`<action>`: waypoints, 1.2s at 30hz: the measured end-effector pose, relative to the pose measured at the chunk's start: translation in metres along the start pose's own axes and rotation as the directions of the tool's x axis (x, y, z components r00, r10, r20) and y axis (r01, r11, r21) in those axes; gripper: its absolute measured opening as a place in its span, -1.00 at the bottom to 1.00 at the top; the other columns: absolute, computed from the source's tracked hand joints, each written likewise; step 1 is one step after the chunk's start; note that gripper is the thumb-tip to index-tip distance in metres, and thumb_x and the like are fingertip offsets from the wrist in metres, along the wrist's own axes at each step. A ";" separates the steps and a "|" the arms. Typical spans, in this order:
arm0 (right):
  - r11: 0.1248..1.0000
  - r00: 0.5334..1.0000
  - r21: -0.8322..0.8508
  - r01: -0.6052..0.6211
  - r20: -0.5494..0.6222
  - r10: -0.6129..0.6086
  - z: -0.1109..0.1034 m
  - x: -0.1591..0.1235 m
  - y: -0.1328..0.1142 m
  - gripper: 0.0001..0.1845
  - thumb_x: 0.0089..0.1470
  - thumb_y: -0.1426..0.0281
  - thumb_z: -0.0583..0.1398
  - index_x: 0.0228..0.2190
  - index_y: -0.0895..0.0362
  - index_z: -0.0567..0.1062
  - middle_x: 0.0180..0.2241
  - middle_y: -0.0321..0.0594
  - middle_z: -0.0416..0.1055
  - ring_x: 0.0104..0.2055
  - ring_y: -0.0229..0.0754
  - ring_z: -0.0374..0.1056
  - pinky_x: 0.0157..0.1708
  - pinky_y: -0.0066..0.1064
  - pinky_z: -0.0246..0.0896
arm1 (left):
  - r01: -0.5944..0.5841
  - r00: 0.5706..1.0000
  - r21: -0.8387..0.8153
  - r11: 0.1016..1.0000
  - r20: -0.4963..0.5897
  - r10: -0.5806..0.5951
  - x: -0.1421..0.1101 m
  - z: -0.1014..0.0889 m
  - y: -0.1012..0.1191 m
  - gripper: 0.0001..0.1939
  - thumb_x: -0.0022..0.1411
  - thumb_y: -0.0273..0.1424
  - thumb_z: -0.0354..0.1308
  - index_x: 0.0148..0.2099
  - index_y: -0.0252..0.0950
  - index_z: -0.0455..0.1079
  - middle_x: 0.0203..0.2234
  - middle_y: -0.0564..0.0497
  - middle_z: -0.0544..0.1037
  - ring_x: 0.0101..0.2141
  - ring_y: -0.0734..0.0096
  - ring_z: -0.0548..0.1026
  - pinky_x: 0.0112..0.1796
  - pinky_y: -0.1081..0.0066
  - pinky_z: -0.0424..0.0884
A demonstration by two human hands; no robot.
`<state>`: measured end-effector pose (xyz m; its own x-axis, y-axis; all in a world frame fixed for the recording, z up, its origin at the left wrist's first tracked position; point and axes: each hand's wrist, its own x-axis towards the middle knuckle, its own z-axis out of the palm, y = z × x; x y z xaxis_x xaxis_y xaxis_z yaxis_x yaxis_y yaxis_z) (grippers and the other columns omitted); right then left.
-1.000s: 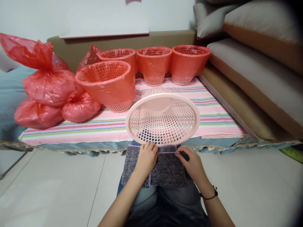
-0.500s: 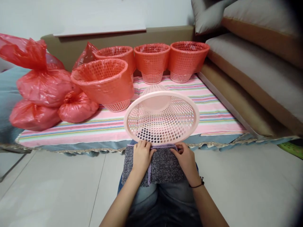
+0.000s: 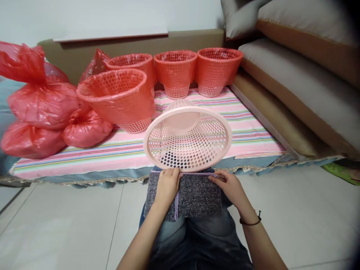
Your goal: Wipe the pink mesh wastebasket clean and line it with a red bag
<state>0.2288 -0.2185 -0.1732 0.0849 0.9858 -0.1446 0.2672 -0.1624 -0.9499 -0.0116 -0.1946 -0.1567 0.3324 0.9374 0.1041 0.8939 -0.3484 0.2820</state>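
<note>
Across my lap lies a folded dark grey, speckled cloth (image 3: 199, 198) with purple stitched edges. My left hand (image 3: 168, 183) grips it at the upper edge, left of the middle, with its fingers bent over the purple seam. At the upper right corner, my right hand (image 3: 226, 182) pinches the edge between thumb and fingers. Just beyond both hands, a pale pink perforated basket (image 3: 187, 144) rests on its side, its wide mouth facing me. No contents show in it; dark spots show through its lower holes.
Several baskets (image 3: 176, 69) lined with red plastic bags stand on the striped pink cover (image 3: 118, 150). Tied red bags (image 3: 42, 105) are piled at left. Large cushions (image 3: 303, 86) are stacked at right. A green slipper-like object (image 3: 341, 172) lies on the floor.
My right hand has slid right along the cloth's upper edge to its corner, and the cloth looks flatter there. My left hand stays on the edge. The view has shifted slightly.
</note>
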 end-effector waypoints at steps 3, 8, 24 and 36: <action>0.998 0.998 -0.055 0.024 -0.049 -0.027 0.001 0.004 0.007 -0.63 -0.04 0.05 0.25 -0.39 0.11 0.49 -0.42 -0.20 0.50 -0.34 -0.08 0.39 -0.30 -0.32 0.23 | 0.005 1.000 -0.031 1.000 0.013 -0.004 0.000 -0.001 0.000 -0.88 0.37 -0.35 0.01 -0.16 -0.24 0.33 -0.28 -0.03 0.55 -0.19 0.23 0.48 -0.09 0.26 0.30; 0.981 0.991 -0.172 0.085 -0.085 -0.101 0.010 0.011 0.015 -0.62 0.09 0.04 0.14 -0.38 0.10 0.47 -0.38 -0.21 0.49 -0.29 -0.08 0.38 -0.25 -0.32 0.21 | 0.025 0.999 -0.092 0.995 -0.036 -0.028 0.000 0.006 -0.002 -0.81 0.32 -0.36 0.08 -0.03 -0.26 0.32 -0.22 -0.06 0.55 -0.16 0.21 0.49 -0.08 0.22 0.34; 0.983 0.993 -0.182 -0.037 0.106 0.057 0.007 -0.014 0.021 -0.65 0.04 0.08 0.18 -0.31 0.10 0.46 -0.27 -0.16 0.53 -0.19 0.00 0.44 -0.20 -0.22 0.29 | 0.296 0.953 0.109 0.949 0.036 -0.302 -0.042 0.002 0.027 -0.70 0.20 -0.17 0.20 -0.22 -0.28 0.26 -0.30 -0.07 0.45 -0.24 0.14 0.48 -0.26 0.26 0.38; 0.875 0.993 -0.470 -0.113 -0.069 0.092 0.011 -0.015 0.018 -0.68 -0.03 0.10 0.25 -0.41 0.04 0.30 -0.47 -0.24 0.46 -0.40 -0.01 0.41 -0.44 -0.34 0.11 | 0.399 0.907 0.143 0.906 0.088 -0.413 -0.024 -0.003 0.036 -0.82 0.16 -0.56 -0.01 -0.16 -0.30 0.22 -0.35 -0.14 0.50 -0.33 0.15 0.54 -0.36 0.32 0.34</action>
<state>0.2222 -0.2357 -0.1910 0.1750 0.9615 -0.2117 0.6756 -0.2737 -0.6846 0.0116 -0.2297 -0.1461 -0.0411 0.9935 -0.1062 0.9854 0.0579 0.1601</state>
